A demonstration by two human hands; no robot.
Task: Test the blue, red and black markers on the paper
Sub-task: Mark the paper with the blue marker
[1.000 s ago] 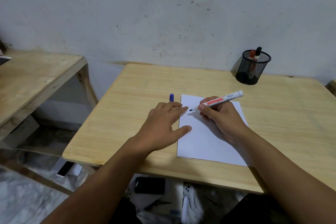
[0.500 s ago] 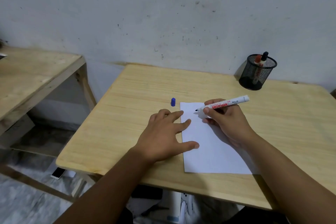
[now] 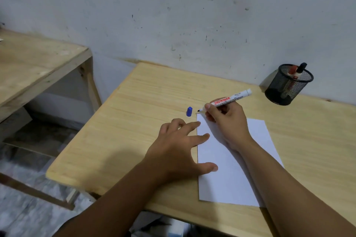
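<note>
A second wooden counter is standing off to the left, apart from the main one, w/ a gap between them. On the main counter, the left hand is lying flat w/ fingers spread and relaxed, holding nothing; the palm is resting on the wood while the fingertips and thumb are reaching over the left edge of the paper, pressing it down. The white sheet is lying toward the near edge of the counter, roughly mid-width, its near corners close to that edge. Just beyond the sheet's far-left corner, a small blue cap is standing on the bare wood, apart from both hands. The right hand is resting on the far part of the paper, fingers curled round the blue marker, uncapped; its dark tip is pointing left, sitting at approx. the sheet's far-left corner, probably just off the paper, though contact is hard to judge. Near the far-right corner of the counter, by the wall, a black mesh pen cup is holding the red marker and black marker, caps poking above the rim.
</note>
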